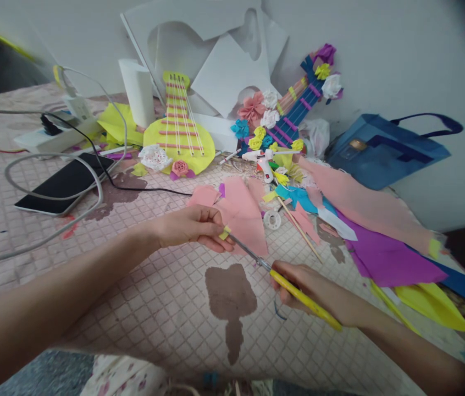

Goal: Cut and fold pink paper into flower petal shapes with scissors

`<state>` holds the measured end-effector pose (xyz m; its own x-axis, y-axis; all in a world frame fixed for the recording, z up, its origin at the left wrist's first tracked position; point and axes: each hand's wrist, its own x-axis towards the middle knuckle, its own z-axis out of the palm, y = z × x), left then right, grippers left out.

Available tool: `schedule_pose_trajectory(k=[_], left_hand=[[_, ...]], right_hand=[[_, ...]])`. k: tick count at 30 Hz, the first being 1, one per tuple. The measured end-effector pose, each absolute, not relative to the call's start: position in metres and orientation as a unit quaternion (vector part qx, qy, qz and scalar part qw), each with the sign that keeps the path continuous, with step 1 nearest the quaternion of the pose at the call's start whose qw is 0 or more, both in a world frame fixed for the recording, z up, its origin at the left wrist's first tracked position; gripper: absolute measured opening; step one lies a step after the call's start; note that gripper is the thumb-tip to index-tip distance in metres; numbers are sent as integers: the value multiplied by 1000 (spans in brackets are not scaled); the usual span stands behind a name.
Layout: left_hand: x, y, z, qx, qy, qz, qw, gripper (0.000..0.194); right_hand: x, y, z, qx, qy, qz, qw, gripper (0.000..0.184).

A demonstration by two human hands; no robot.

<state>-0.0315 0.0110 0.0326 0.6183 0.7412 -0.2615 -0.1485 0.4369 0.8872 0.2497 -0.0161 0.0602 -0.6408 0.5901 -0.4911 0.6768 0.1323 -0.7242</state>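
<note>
My left hand [201, 226], reaching in over the table, pinches a small piece of yellow paper [225, 232]. Closed round a pair of scissors [304, 300] with yellow handles is my right hand [306, 286]. The metal blades point up and left, with their tips at the yellow paper; whether they cut into it I cannot tell. Behind the blades lies a sheet of pink paper [243, 214] on the quilted cloth. A white tape roll [272, 220] and a thin wooden stick [300, 230] lie beyond my right hand.
Paper guitars, one yellow [181, 137] and one blue [294, 121], stand at the back. Near them lies a white glue gun [264, 165]. A tablet [65, 184], cables and a power strip [57, 135] are left; coloured sheets [389, 247] and a blue bag [387, 148] are right.
</note>
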Motion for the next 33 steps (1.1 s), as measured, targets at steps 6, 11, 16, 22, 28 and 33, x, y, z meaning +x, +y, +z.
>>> schedule_pose_trajectory(k=[6,11,16,22,28,33], left_hand=[[-32,11,33,449,338,280,778,26],[-32,12,32,444,337,279,782,26],[-32,12,31,446,335,279,781,26],[-31,11,33,443,340,277,782,26],[-32,11,33,435,342,275,786,25],[-35,12,33,435,331,268,793,25]], right_hand=[[252,-16,56,422,751,-506,35,24],[253,-17,54,417,750,-512,28,20],[253,-17,55,419,754,-504,32,24],[251,-16,59,418,751,-509,35,27],[249,-17,60,439,731,-519,46,24],[246,-18,63,452,718,-527,44,26]])
